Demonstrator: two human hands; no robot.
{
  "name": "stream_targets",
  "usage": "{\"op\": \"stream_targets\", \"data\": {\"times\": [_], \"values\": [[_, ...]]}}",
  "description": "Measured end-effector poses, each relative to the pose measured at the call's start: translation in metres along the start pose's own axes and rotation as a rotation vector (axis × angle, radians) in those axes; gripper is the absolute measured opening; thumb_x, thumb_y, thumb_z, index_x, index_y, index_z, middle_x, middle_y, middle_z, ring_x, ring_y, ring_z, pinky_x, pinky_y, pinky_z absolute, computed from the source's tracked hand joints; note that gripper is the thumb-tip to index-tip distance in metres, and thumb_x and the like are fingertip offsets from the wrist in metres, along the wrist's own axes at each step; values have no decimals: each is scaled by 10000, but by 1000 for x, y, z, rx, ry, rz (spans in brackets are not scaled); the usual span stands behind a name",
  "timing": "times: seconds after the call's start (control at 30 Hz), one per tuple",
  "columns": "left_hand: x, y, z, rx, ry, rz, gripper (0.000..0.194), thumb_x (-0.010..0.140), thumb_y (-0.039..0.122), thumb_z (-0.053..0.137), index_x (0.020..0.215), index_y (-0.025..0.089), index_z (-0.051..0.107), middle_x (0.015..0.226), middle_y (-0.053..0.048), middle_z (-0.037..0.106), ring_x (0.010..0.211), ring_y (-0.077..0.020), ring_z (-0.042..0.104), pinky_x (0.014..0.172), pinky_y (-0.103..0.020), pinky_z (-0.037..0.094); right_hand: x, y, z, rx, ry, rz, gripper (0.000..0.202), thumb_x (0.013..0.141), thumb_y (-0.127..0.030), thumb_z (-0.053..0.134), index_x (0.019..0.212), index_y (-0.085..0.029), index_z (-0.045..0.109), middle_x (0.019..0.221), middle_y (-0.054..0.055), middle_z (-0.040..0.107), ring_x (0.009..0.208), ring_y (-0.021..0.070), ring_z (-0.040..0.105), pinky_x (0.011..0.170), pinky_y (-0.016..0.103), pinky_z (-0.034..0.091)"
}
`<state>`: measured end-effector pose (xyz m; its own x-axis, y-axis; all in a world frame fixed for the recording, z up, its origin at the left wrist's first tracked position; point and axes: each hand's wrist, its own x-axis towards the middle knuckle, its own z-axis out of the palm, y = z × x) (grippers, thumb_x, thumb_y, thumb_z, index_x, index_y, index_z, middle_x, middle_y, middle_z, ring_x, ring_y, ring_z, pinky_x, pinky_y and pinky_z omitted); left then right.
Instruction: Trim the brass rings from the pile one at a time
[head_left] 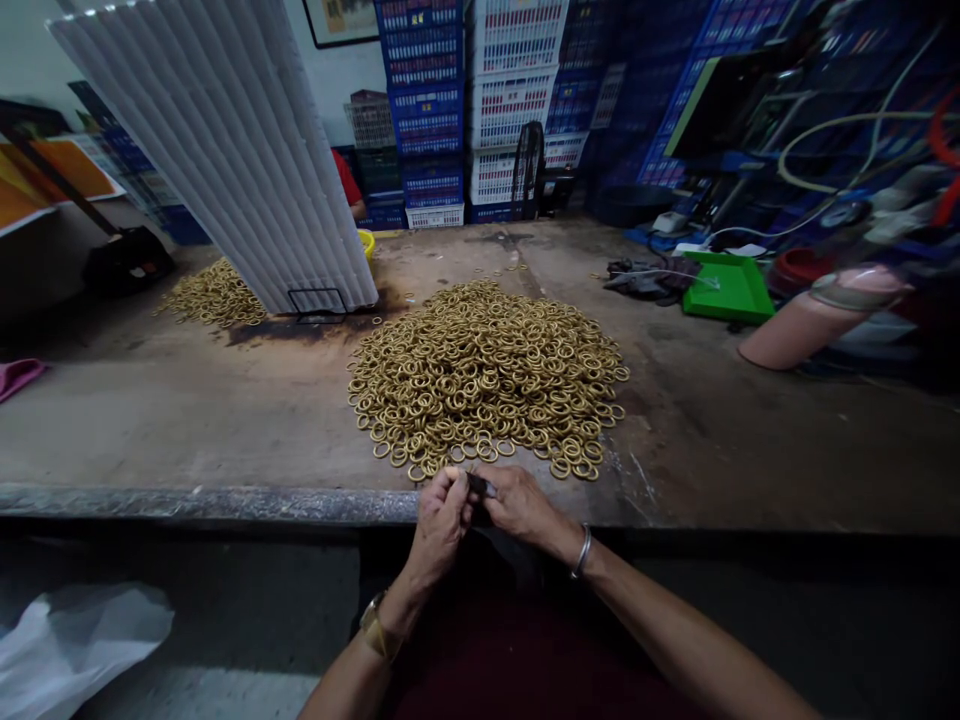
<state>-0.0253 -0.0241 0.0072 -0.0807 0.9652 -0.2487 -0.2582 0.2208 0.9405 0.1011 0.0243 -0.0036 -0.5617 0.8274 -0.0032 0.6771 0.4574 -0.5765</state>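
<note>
Bare tabletop [690, 430] right of the ring heap [487, 375], tall corrugated panel [232, 150] blocking the far left.

Golden rings [487, 370] lie heaped (rather loosely) on the table [225, 420].

Two ring piles lie on one table [187, 420]: one large pile [487, 370] and, left of it, one smaller pile [214, 295], their rings too many to count. Relative to the large pile, one ribbed panel [240, 150] stands left, one green tray [727, 287] sits right, and two hands, the left hand [441, 512] and right hand [521, 503], are just in front.

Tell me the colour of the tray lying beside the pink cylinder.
Bright green, best seen in the head view.
</note>
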Motion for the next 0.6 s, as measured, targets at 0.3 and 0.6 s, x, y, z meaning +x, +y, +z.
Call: {"op": "stream_targets", "data": {"times": [0.3, 0.6], "values": [[-9, 1, 0, -171, -88, -21, 299, 755, 457, 547, 753, 163, 496, 640, 22, 523, 423, -39, 378, 371, -160, 271, 6, 13, -9, -158, 42, 139, 208, 768, -168, 428, 901, -199, 585, 750, 36, 636, 677, 143, 553, 577, 224, 288], [-4, -3, -8, -445, -62, -160, 258, 702, 368, 628, 779, 152, 510, 756, -39, 601, 531, -87, 505, 395, -171, 329, 28, 16, -7, -202, 188, 208, 223, 829, -287, 443, 1023, -222, 533, 826, 39, 657, 730, 165, 599, 597, 233, 315]]}}
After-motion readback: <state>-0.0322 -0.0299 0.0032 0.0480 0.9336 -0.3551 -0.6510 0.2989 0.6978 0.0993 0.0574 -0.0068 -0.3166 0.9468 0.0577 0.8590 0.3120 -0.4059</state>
